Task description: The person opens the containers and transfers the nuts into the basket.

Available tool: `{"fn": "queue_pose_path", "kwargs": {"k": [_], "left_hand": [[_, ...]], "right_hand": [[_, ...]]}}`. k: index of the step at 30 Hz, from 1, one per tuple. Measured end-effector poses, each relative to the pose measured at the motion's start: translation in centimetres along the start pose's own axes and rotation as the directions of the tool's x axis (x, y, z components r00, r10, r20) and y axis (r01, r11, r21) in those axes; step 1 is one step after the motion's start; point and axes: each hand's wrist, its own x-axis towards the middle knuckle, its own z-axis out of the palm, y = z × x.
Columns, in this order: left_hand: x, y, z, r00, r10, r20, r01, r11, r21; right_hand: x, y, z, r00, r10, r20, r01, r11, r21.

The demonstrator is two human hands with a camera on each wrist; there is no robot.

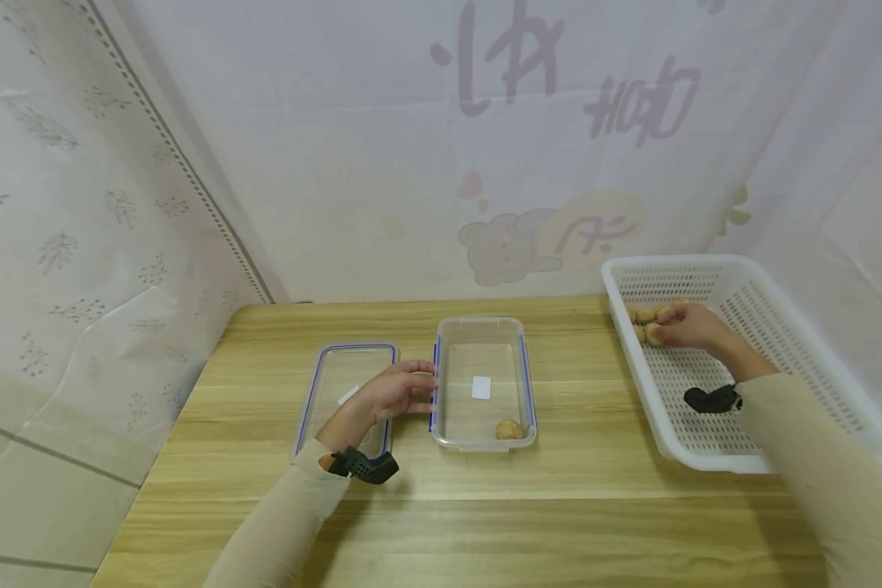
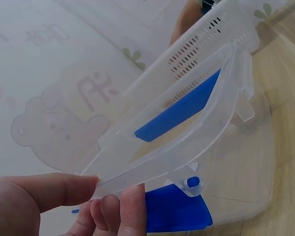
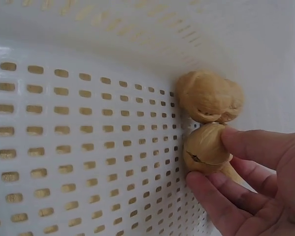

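A clear plastic food container (image 1: 456, 347) with blue side latches stands on the table, one walnut (image 1: 510, 429) in its near right corner. My left hand (image 1: 400, 390) is at the container's left side. In the left wrist view, its thumb (image 2: 73, 189) and fingers pinch the rim beside a blue latch (image 2: 179, 209). Inside the white plastic basket (image 1: 635, 359), my right hand (image 1: 694, 327) pinches a walnut (image 3: 206, 147) between thumb and fingertips. Another walnut (image 3: 206, 96) touches that one in the right wrist view. More walnuts (image 1: 643, 315) lie along the basket's left wall, partly hidden.
A clear lid (image 1: 356, 355) with a blue seal lies flat left of the container, partly under my left forearm. The wooden table (image 1: 566, 523) meets a printed cloth (image 1: 382, 204) at its back edge. The basket's slotted walls stand taller than the container.
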Motion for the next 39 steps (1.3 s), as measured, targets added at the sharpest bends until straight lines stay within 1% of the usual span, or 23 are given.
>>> {"fn": "queue_pose_path", "kwargs": {"k": [4, 8, 9, 13, 15, 19, 21, 26, 30, 34, 37, 39], "left_hand": [[0.1, 0.0, 0.0, 1.0, -0.013, -0.017, 0.013, 1.0, -0.003], [0.1, 0.0, 0.0, 1.0, -0.01, -0.014, 0.01, 1.0, -0.006], [0.1, 0.0, 0.0, 1.0, -0.008, -0.014, 0.008, 1.0, -0.007], [0.0, 0.0, 0.2, 1.0, -0.001, -0.014, 0.001, 1.0, -0.005], [-0.1, 0.0, 0.2, 1.0, -0.003, -0.017, 0.003, 1.0, -0.004], [0.0, -0.1, 0.2, 1.0, -0.006, -0.024, 0.006, 1.0, -0.004], [0.1, -0.1, 0.2, 1.0, -0.007, -0.027, 0.007, 1.0, -0.006], [0.2, 0.0, 0.1, 1.0, -0.006, -0.029, 0.006, 1.0, -0.003], [0.2, 0.2, 0.1, 1.0, -0.009, -0.018, 0.009, 1.0, -0.008], [0.1, 0.2, 0.1, 1.0, -0.01, -0.002, 0.01, 1.0, -0.015], [0.0, 0.2, 0.1, 1.0, -0.008, 0.004, 0.009, 1.0, -0.014], [0.0, 0.2, 0.1, 1.0, -0.006, 0.009, 0.007, 1.0, -0.012]], "right_hand": [[0.2, 0.0, 0.2, 1.0, 0.005, -0.011, -0.004, 0.999, 0.034], [0.2, 0.0, 0.2, 1.0, 0.005, -0.01, -0.005, 0.999, 0.042], [0.2, 0.0, 0.2, 1.0, 0.005, -0.011, -0.005, 1.0, 0.031], [0.0, -0.1, -0.2, 1.0, 0.007, -0.024, -0.009, 0.997, -0.078], [-0.2, -0.2, -0.4, 1.0, 0.011, -0.026, -0.014, 0.994, -0.111], [-0.5, -0.5, -1.0, 1.0, 0.006, -0.025, -0.009, 0.993, -0.119], [-0.7, -1.0, -1.4, 0.999, 0.0, -0.032, -0.005, 0.989, -0.145], [-1.3, -2.3, -2.3, 1.0, -0.003, -0.022, -0.001, 0.982, -0.191], [-1.6, -3.1, -2.6, 0.999, -0.038, -0.02, 0.032, 0.974, -0.222], [-1.9, -3.7, -2.4, 0.994, -0.104, -0.019, 0.095, 0.955, -0.28], [-2.1, -4.3, -2.0, 0.989, -0.146, 0.0, 0.139, 0.942, -0.306], [-2.2, -4.7, -1.7, 0.987, -0.161, 0.02, 0.159, 0.939, -0.305]]}}
